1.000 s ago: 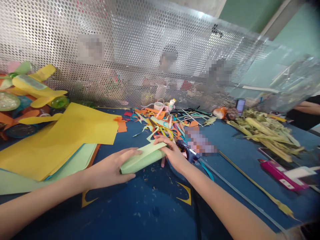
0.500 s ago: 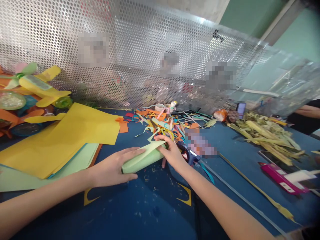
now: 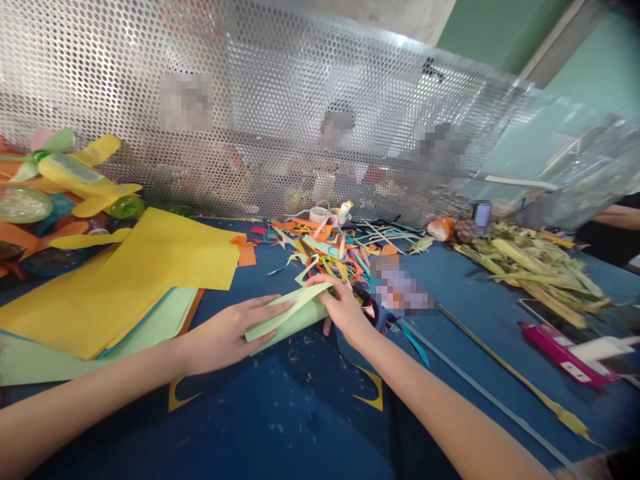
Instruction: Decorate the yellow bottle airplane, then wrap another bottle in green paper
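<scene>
A light green sheet of paper, rolled into a loose tube (image 3: 285,318), lies on the blue table (image 3: 280,413) between my two hands. My left hand (image 3: 227,337) grips its near left end, fingers on top and thumb below. At the far right end my right hand (image 3: 343,308) pinches the loose paper edge with closed fingers. Scissors with blue handles (image 3: 375,312) lie just right of my right hand.
Yellow and green paper sheets (image 3: 125,280) are stacked at left, with paper crafts (image 3: 65,180) behind. Coloured paper scraps (image 3: 325,243) are heaped beyond my hands. Dried husks (image 3: 530,267) and a pink object (image 3: 555,347) lie at right. A perforated metal screen (image 3: 280,113) backs the table; people sit behind it.
The tube has flattened and loosened a little at its left end, and my left fingers have slid along its top. My right hand has barely shifted.
</scene>
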Tool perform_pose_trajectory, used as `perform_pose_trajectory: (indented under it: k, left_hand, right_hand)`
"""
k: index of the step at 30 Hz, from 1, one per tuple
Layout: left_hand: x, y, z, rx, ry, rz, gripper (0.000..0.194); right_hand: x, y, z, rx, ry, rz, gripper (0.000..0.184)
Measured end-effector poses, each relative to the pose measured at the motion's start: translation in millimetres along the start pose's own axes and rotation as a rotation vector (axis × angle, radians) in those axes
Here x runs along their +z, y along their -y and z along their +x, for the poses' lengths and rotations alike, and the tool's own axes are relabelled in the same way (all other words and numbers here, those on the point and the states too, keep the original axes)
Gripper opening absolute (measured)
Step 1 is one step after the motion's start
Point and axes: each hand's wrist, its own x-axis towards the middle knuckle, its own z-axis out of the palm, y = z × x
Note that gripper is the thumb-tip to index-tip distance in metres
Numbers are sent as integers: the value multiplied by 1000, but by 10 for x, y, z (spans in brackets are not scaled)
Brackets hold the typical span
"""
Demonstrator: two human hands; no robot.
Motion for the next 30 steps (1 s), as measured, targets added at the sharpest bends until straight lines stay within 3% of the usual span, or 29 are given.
perform_pose_trajectory:
  k: [3,5,6,9,12,14,17,22,26,30]
  left_hand:
    - [-12,29,5,-25,8,-11,48]
    - [-14,62,13,-57,-6,-51,48]
    - [-12,81,20,-85,-22,-79,48]
    - [3,141,50,-188,-101,-156,47]
    - [25,199,81,-260,-202,-185,47]
    - [37,230,93,-294,-248,-191,49]
    - [46,255,96,-325,-274,-211,51]
    - [45,258,95,-342,-284,-223,52]
    - [47,248,101,-327,-288,-184,51]
    - [50,241,113,-339,-277,-176,51]
  right_hand:
    - [-91,93,31,-8,123,18,31]
    - [-263,180,72,-86,234,-33,35]
    - [-387,217,97,-152,230,-89,38]
    - [-849,246,171,-245,118,-481,37]
    - [-1251,146,222,-126,-6,-916,33]
    - [-1375,65,234,-17,34,-1101,37]
    - [-1348,23,212,109,105,-1259,41]
    - [-1189,204,65,144,-1,-1453,47]
    - [-1112,343,-56,252,84,-1511,46]
    - [-985,303,-146,307,111,-1550,48]
